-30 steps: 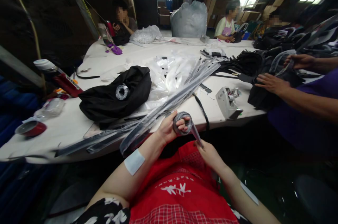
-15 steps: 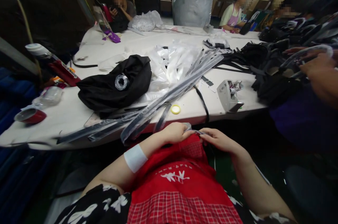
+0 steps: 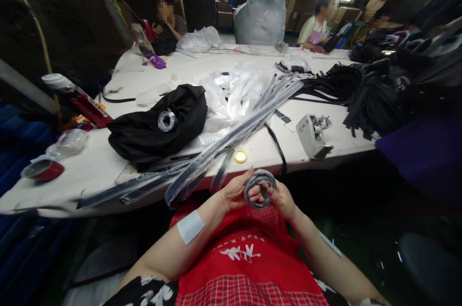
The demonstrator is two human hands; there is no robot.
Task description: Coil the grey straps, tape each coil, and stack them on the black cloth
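Observation:
A rolled coil of grey, film-wrapped strip (image 3: pixel 260 175) is held in front of my red apron, just past the table's near edge. My left hand (image 3: pixel 236 192) supports it from the left, with some fingers showing through the ring's centre. On the other side my right hand (image 3: pixel 285 201) grips the rim, thumb and fingers around it. Long strips in clear film (image 3: pixel 231 135) lie across the table ahead of my hands. A similar small coil (image 3: pixel 162 118) rests on a bunched black cloth (image 3: pixel 140 137) to the left.
A tape dispenser (image 3: pixel 309 133) stands near the table edge at right, beside black straps (image 3: pixel 368 89). A yellow-rimmed roll (image 3: pixel 240 156) lies close ahead. At left are a red cup (image 3: pixel 54 170) and a bottle (image 3: pixel 86 106). Co-workers sit across the table.
The coil has come up into plain view between my hands; before, my fingers pinched a strip low at the apron. A co-worker's hands at right have left the view.

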